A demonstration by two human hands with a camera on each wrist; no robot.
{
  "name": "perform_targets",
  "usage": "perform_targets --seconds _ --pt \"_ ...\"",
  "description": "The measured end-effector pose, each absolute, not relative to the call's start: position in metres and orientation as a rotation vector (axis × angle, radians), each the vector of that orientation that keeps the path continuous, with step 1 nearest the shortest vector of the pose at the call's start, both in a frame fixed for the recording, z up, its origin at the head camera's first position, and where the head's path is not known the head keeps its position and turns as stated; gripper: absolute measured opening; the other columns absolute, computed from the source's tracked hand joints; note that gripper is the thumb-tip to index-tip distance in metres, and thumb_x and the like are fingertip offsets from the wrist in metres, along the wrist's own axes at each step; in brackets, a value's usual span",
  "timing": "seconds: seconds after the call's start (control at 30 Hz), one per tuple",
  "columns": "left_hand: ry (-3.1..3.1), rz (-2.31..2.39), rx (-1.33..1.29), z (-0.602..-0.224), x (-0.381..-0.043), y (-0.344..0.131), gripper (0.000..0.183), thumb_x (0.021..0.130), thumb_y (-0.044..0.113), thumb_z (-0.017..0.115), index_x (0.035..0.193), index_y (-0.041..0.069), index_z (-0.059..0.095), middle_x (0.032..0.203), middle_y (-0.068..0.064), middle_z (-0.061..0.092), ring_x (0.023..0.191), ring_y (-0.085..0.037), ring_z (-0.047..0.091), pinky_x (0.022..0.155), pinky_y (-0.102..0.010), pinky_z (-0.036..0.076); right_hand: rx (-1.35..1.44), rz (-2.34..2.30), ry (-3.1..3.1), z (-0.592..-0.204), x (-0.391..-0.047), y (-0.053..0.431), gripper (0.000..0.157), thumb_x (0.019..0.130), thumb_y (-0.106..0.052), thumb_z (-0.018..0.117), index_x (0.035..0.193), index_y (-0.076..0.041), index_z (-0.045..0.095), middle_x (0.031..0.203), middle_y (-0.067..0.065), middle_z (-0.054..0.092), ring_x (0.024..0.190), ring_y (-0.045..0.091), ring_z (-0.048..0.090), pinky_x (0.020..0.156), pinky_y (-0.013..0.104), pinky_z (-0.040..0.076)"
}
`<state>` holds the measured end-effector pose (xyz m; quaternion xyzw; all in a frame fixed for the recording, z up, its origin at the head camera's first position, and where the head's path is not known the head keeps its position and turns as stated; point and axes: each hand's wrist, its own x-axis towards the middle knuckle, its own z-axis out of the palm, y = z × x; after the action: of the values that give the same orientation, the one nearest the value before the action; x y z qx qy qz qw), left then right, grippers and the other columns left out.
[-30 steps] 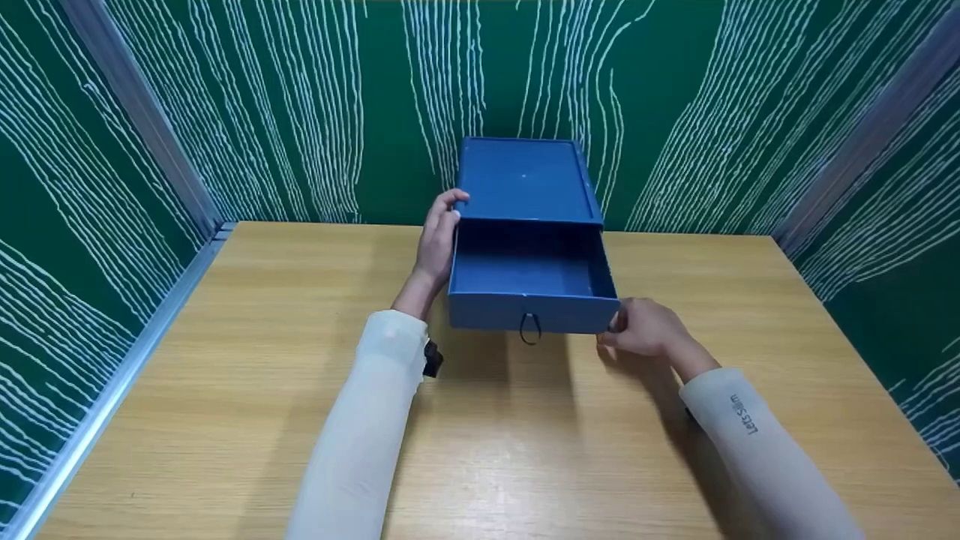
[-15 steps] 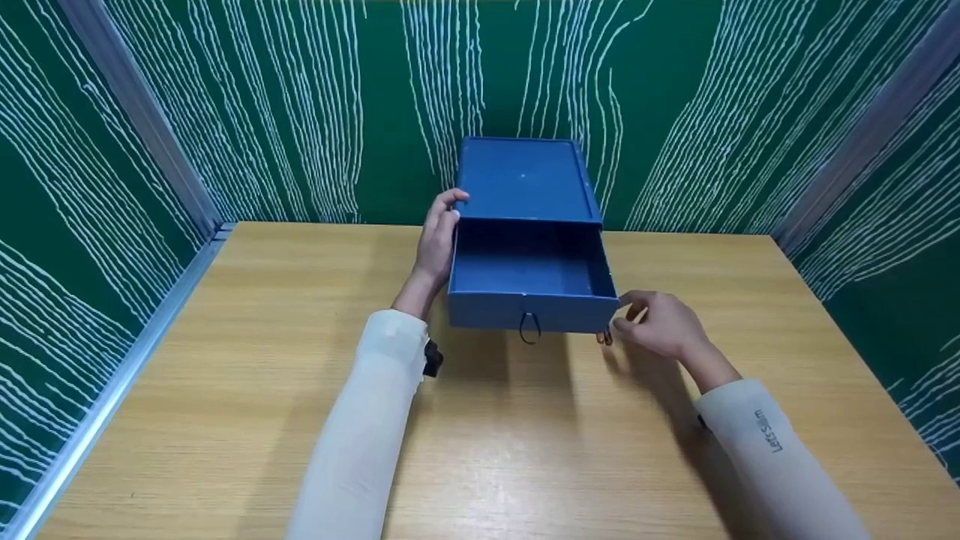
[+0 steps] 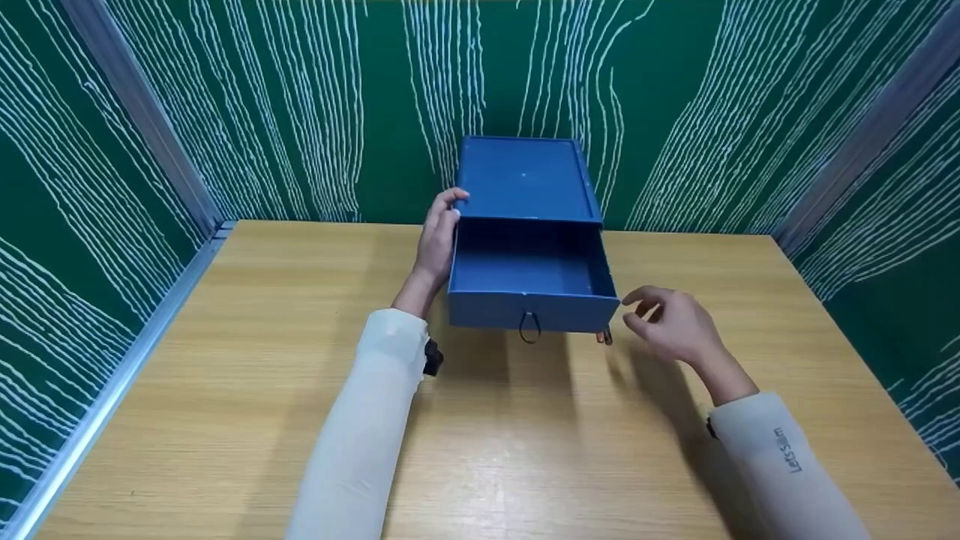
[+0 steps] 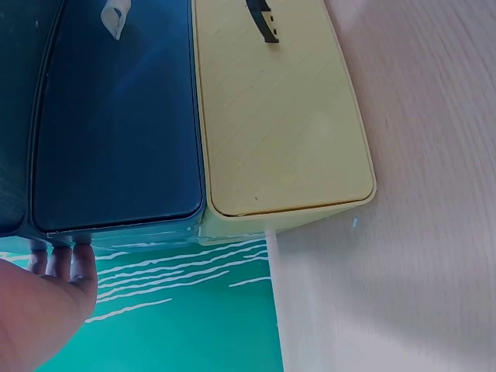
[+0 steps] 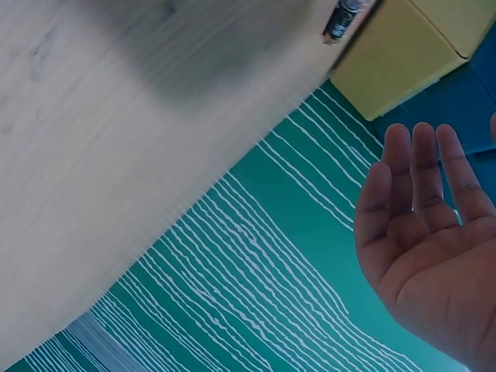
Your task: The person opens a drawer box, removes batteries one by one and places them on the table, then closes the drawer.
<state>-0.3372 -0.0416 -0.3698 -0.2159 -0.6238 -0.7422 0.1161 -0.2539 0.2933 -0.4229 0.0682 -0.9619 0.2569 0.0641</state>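
A blue drawer unit (image 3: 525, 180) stands at the table's back, its top drawer (image 3: 534, 311) pulled out, with a dark loop handle (image 3: 530, 328) on the front. My left hand (image 3: 436, 241) rests against the unit's left side, one fingertip over the top edge; the left wrist view shows its fingers (image 4: 82, 265) reaching along the side. My right hand (image 3: 679, 326) is in the air just right of the drawer's front corner, fingers relaxed and holding nothing. A battery (image 5: 339, 23) with a copper-coloured end lies on the table by the stack, mostly hidden under the drawer in the head view.
Below the open drawer are another blue drawer (image 4: 116, 124) with a pale loop and a yellow drawer (image 4: 283, 116) with a black strap handle. The wooden table (image 3: 247, 360) ends at green walls (image 3: 300, 112) with white wavy lines. Metal posts (image 3: 150, 120) mark the corners.
My right hand has drawn back to the right from beneath the drawer's front corner, and its fingers have loosened. The battery shows on the table there now. My left hand and the drawer stay put.
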Motion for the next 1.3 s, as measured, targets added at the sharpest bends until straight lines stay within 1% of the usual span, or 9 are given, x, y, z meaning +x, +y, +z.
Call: perform_targets --seconds 0.13,0.23,0.33,0.5,0.63,0.9,1.03,1.3 --pt "-1.863 -2.173 -0.611 -0.361 -0.327 -0.042 0.031 0.09 0.003 0.023 0.115 -0.003 0.041 0.127 -0.015 0.036 0.114 -0.017 0.034 0.099 -0.028 0.025 0.269 0.78 -2.857 -0.42 -0.248 0.293 0.027 0.08 -0.04 0.054 0.098 -0.02 0.061 0.083 0.001 0.06 0.067 0.018 0.052 0.056 0.029 0.041" --pt "-1.873 -2.166 -0.604 -0.356 -0.321 -0.041 0.032 0.089 0.002 0.023 0.116 -0.005 0.039 0.128 -0.018 0.035 0.115 -0.019 0.034 0.099 -0.029 0.024 0.292 0.784 -2.818 -0.416 -0.243 0.292 0.023 0.08 -0.038 0.056 0.095 -0.021 0.062 0.081 0.0 0.061 0.065 0.017 0.051 0.056 0.029 0.041" --pt "-1.867 -2.169 -0.601 -0.355 -0.32 -0.041 0.031 0.089 0.002 0.023 0.114 -0.005 0.04 0.127 -0.017 0.035 0.115 -0.018 0.034 0.099 -0.028 0.024 0.299 0.777 -2.791 -0.412 -0.237 0.29 0.02 0.079 -0.036 0.057 0.094 -0.023 0.061 0.08 -0.001 0.061 0.064 0.016 0.052 0.055 0.029 0.042" --pt "-1.865 -2.162 -0.596 -0.355 -0.321 -0.04 0.031 0.089 0.001 0.023 0.114 -0.005 0.041 0.125 -0.016 0.037 0.114 -0.017 0.034 0.099 -0.027 0.025 0.293 0.767 -2.759 -0.404 -0.23 0.287 0.021 0.078 -0.035 0.059 0.094 -0.022 0.061 0.078 -0.001 0.062 0.064 0.016 0.055 0.055 0.029 0.043" --pt "-1.864 -2.16 -0.6 -0.355 -0.321 -0.04 0.031 0.089 0.002 0.023 0.114 -0.005 0.041 0.125 -0.016 0.037 0.114 -0.017 0.034 0.098 -0.027 0.025 0.301 0.762 -2.719 -0.398 -0.223 0.283 0.018 0.077 -0.034 0.06 0.091 -0.023 0.061 0.076 -0.004 0.062 0.063 0.015 0.055 0.055 0.029 0.043" --pt "-1.83 -2.178 -0.605 -0.353 -0.321 -0.039 0.031 0.087 0.0 0.024 0.113 -0.007 0.04 0.126 -0.019 0.035 0.112 -0.017 0.034 0.095 -0.023 0.025 0.437 0.706 -2.602 -0.387 -0.208 0.276 0.012 0.076 -0.03 0.062 0.087 -0.025 0.061 0.071 -0.009 0.06 0.061 0.009 0.055 0.055 0.029 0.044" --pt "-1.844 -2.172 -0.599 -0.354 -0.321 -0.039 0.031 0.088 0.0 0.024 0.114 -0.007 0.04 0.125 -0.019 0.036 0.112 -0.017 0.034 0.096 -0.024 0.025 0.485 0.692 -2.579 -0.382 -0.202 0.273 0.011 0.076 -0.028 0.062 0.086 -0.025 0.06 0.072 -0.012 0.06 0.061 0.007 0.055 0.055 0.028 0.046" --pt "-1.856 -2.176 -0.598 -0.355 -0.321 -0.04 0.032 0.088 0.001 0.023 0.114 -0.007 0.04 0.127 -0.018 0.035 0.113 -0.017 0.034 0.097 -0.026 0.025 0.528 0.657 -2.538 -0.373 -0.192 0.269 0.011 0.075 -0.023 0.064 0.086 -0.022 0.061 0.075 -0.013 0.06 0.061 0.005 0.053 0.055 0.025 0.044"
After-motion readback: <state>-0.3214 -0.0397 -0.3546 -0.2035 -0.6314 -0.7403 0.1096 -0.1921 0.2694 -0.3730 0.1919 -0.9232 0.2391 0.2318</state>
